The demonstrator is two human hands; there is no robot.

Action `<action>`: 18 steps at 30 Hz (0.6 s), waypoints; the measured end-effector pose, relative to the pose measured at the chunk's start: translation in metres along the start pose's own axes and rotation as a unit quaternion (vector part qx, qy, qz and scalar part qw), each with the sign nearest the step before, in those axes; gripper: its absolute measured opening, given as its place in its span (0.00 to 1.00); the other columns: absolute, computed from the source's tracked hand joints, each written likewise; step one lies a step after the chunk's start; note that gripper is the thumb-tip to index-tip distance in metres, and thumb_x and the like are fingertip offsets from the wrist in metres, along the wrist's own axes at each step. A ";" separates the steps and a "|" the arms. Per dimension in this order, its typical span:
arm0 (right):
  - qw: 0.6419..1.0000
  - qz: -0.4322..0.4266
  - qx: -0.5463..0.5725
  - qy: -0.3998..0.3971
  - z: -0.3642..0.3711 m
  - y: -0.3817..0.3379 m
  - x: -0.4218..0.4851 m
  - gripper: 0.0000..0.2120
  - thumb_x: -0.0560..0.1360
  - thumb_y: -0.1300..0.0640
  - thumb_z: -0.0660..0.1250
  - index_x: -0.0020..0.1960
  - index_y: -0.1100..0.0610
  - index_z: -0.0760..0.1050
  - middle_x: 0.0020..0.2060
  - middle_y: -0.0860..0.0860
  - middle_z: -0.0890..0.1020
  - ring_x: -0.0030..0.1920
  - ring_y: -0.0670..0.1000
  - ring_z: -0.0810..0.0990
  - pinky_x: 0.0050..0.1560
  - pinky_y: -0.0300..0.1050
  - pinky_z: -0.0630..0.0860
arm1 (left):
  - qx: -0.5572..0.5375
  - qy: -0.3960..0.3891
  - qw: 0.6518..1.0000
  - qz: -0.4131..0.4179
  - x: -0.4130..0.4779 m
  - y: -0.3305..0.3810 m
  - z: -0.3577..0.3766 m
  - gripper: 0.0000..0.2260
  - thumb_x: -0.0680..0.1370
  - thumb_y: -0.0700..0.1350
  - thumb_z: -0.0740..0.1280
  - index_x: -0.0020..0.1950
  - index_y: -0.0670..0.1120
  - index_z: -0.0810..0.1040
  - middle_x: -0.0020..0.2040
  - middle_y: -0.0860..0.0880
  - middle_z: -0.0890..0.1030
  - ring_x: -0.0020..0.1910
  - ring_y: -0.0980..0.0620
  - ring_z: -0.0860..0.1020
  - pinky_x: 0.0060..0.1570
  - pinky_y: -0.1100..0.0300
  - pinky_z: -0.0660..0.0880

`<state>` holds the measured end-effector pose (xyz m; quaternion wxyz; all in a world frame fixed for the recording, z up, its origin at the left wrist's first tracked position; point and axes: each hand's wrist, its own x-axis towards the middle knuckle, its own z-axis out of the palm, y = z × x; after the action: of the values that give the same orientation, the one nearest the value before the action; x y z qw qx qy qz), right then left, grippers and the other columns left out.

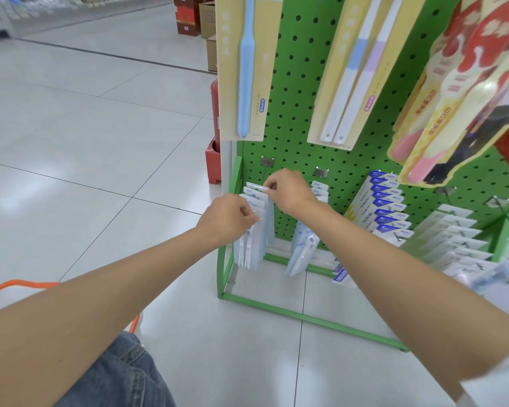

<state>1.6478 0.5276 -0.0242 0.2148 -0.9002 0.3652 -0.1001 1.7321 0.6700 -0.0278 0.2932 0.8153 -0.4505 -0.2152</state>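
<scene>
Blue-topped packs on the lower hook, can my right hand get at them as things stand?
Probably yes: the blue-topped packs hang open on the green pegboard, nothing before them. The right hand is pinching a white pack further left, so it must let go first.

Hidden and cut off at the pegboard's [303,83] lower left corner

The left hand [232,218] and right hand [288,192] cover the tops of the white packs [256,233], hiding their hook and most fingertips. The packs' print is too small to read. The top edge cuts the yellow toothbrush cards [229,83], the right edge the red packets [488,39].
</scene>
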 end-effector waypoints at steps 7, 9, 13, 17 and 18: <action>1.000 -0.018 -0.012 0.015 -0.010 0.003 -0.015 0.10 0.78 0.66 0.62 0.53 0.62 0.81 0.49 0.55 0.84 0.50 0.55 0.81 0.55 0.51 0.78 | -0.004 0.004 1.000 0.005 0.000 0.002 0.003 0.12 0.79 0.46 0.68 0.41 0.38 0.81 0.38 0.43 0.84 0.42 0.45 0.82 0.46 0.51 0.80; 0.998 -0.042 -0.006 0.048 -0.017 0.009 -0.030 0.11 0.79 0.66 0.61 0.55 0.60 0.81 0.51 0.54 0.83 0.52 0.53 0.80 0.56 0.49 0.77 | -0.005 0.012 1.000 0.011 0.000 0.006 0.003 0.13 0.79 0.45 0.68 0.41 0.36 0.80 0.39 0.40 0.83 0.40 0.44 0.82 0.44 0.52 0.79; 0.990 -0.085 0.003 0.114 -0.029 0.027 -0.066 0.11 0.78 0.66 0.62 0.54 0.60 0.82 0.50 0.53 0.82 0.52 0.52 0.78 0.55 0.49 0.75 | -0.007 0.019 1.000 0.022 -0.003 0.019 0.008 0.14 0.79 0.45 0.67 0.41 0.35 0.80 0.40 0.38 0.83 0.34 0.47 0.77 0.42 0.54 0.77; 0.988 -0.061 0.013 0.143 -0.041 0.054 -0.102 0.11 0.76 0.66 0.63 0.55 0.60 0.81 0.50 0.53 0.81 0.52 0.51 0.77 0.54 0.48 0.75 | -0.037 0.004 0.999 0.025 -0.010 0.039 0.020 0.13 0.79 0.45 0.68 0.41 0.37 0.80 0.34 0.45 0.81 0.35 0.50 0.77 0.39 0.61 0.74; 0.988 -0.053 0.017 0.144 -0.043 0.061 -0.110 0.11 0.77 0.67 0.63 0.55 0.60 0.81 0.50 0.53 0.81 0.51 0.51 0.77 0.54 0.48 0.75 | -0.049 -0.001 0.998 0.028 -0.012 0.045 0.024 0.11 0.79 0.44 0.68 0.40 0.39 0.80 0.33 0.49 0.80 0.35 0.51 0.78 0.42 0.60 0.75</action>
<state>1.5176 0.5524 -0.0165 0.1698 -0.8905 0.3428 -0.2463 1.6842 0.6542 -0.0143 0.3381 0.7868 -0.4628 -0.2291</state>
